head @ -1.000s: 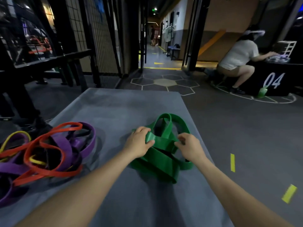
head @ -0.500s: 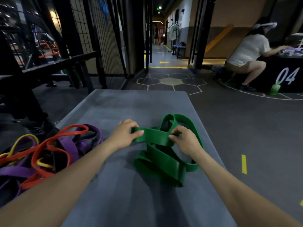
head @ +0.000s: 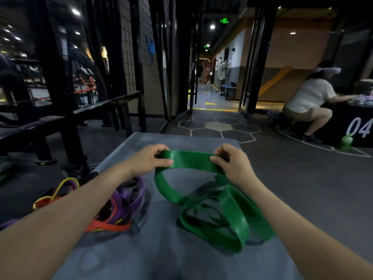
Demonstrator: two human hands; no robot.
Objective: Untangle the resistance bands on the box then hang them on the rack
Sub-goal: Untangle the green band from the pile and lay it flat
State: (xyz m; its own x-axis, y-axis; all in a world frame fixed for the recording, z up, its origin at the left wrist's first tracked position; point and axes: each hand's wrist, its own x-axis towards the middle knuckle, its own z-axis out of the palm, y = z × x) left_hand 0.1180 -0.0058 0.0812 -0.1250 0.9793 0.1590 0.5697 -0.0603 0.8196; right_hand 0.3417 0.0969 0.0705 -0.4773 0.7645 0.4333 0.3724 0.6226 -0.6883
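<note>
Grey box top (head: 141,249), green band (head: 191,161) stretched left-right, both hands' grip pinching it, lower loops seemingly twisted.

- Overall: dim interior; small ceiling spotlights (head: 212,27) and a green exit sign (head: 224,21) glowing overhead.
- Shadows: soft, dark beneath the green band (head: 222,219) on the bench (head: 161,259).
- Distortion: wide-angle bowing beside the sign; forearms stretched.
- Sharpness: background soft, slightly smeared.
</note>
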